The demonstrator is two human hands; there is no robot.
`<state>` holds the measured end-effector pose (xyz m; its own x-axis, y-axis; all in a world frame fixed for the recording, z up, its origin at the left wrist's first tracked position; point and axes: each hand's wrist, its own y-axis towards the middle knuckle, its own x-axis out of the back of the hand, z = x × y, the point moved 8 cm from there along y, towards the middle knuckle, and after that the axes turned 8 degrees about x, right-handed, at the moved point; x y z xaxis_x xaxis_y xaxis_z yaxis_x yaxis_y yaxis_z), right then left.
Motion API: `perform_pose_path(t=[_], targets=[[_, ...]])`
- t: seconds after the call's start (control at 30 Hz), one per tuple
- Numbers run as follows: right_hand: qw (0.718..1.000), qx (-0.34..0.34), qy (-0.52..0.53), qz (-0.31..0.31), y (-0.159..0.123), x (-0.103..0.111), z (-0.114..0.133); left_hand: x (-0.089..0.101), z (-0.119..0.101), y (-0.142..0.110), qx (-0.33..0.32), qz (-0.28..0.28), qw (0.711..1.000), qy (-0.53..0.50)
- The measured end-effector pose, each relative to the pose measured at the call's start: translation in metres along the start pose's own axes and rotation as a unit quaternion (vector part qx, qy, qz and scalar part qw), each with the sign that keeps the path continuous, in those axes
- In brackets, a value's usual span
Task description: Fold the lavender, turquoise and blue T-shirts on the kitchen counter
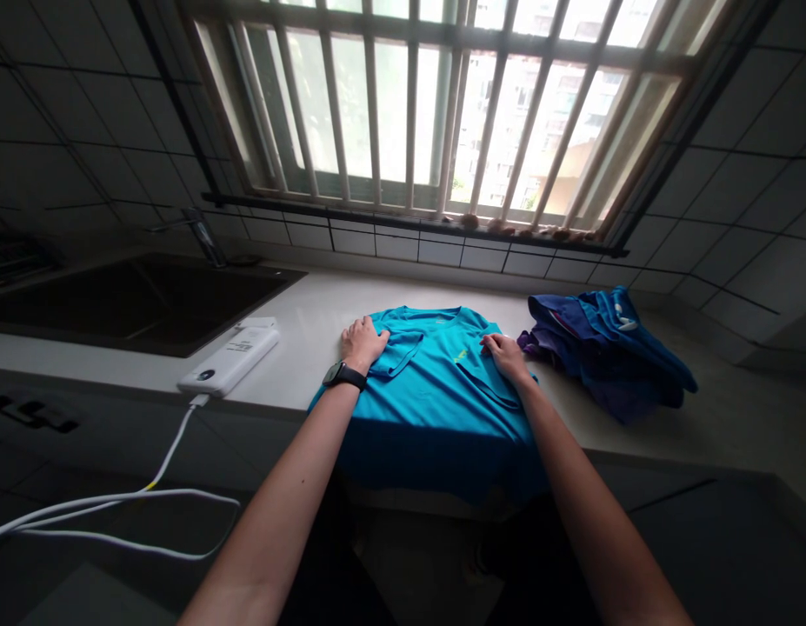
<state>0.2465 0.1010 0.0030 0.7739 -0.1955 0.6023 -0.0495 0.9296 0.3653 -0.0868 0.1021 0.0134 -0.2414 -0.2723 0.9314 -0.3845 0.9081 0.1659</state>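
At front edge of bench [298,326], blue T-shirt [435,382] lies face up w/ sleeves [396,352] folded in, lower part hanging over. L hand [363,343] rests flat & open on it; R hand [507,356] sits loosely curled, not gripping. Risk: overhang's weight could drag shirt off bench, and any slip could undo folds or nudge clothes pile [604,356] just beside.

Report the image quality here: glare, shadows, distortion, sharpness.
In the head view, the barred window blows out into glare, a dark shadow band crosses the lower blue T-shirt, the wide lens bends the tiled walls, and the left hand and right hand look sharp.
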Motion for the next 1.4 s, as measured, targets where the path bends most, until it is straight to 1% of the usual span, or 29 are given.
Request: perform_pose_path(t=[0.2, 0.33, 0.5, 0.63, 0.9, 1.17, 1.4], targets=[[1.0, -0.021, 0.001, -0.002, 0.0, -0.002, -0.004, 0.002, -0.001, -0.001, 0.0, -0.001, 1.0, -0.001], [0.999, -0.036, 0.023, -0.011, 0.001, -0.004, -0.01, 0.003, -0.001, -0.002, -0.001, 0.003, 1.0, 0.003], [0.998, -0.039, 0.051, -0.022, 0.002, -0.004, -0.015, 0.003, -0.001, -0.004, 0.0, 0.016, 1.0, 0.006], [0.997, -0.037, 0.06, -0.024, 0.002, -0.005, -0.016, 0.005, -0.002, -0.004, 0.001, 0.01, 1.0, 0.004], [0.998, -0.012, 0.053, -0.027, 0.001, -0.003, -0.011, 0.004, -0.001, -0.003, 0.003, 0.011, 1.0, 0.013], [0.998, -0.028, 0.046, -0.023, 0.001, -0.002, -0.011, 0.005, -0.002, -0.004, 0.004, 0.009, 1.0, 0.009], [0.998, -0.026, 0.045, -0.019, 0.0, -0.001, -0.008, 0.004, -0.002, -0.003, -0.002, 0.006, 1.0, 0.01]])
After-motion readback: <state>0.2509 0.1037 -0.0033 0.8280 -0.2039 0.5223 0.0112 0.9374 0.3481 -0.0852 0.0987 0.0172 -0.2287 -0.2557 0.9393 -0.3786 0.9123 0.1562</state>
